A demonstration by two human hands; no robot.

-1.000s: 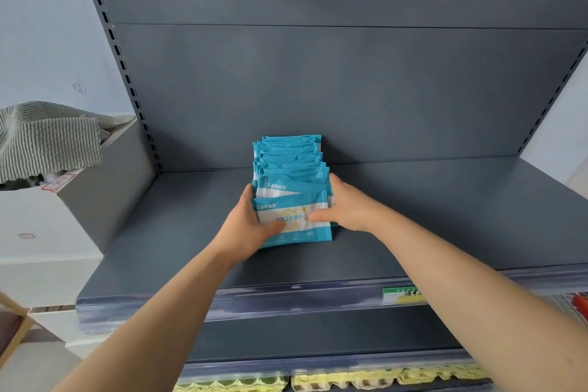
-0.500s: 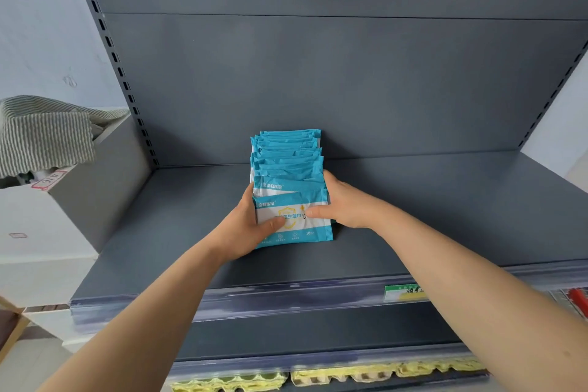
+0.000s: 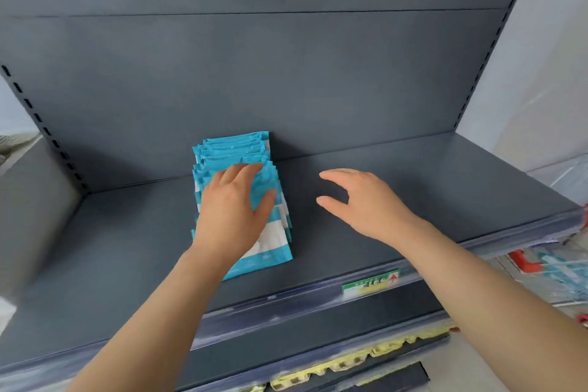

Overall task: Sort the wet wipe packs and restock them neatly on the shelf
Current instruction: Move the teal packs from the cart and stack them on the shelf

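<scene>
Releasing: right grip [image 3: 366, 204] now off packs [image 3: 235, 149], spread, hovering at their 3 o'clock over shelf [image 3: 413, 194]; left grip [image 3: 234, 210] flat, fingers straight, pressing packs. Batch judged settled.

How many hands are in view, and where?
2. The left hand rests on the row of blue wet wipe packs; the right hand is open over the grey shelf, just right of them.

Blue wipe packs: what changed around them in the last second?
The left hand shifted flat onto the row of blue-and-white wet wipe packs. The right hand let go of the front pack and drew off rightward, open above the dark grey metal shelf. The row stayed put.
</scene>
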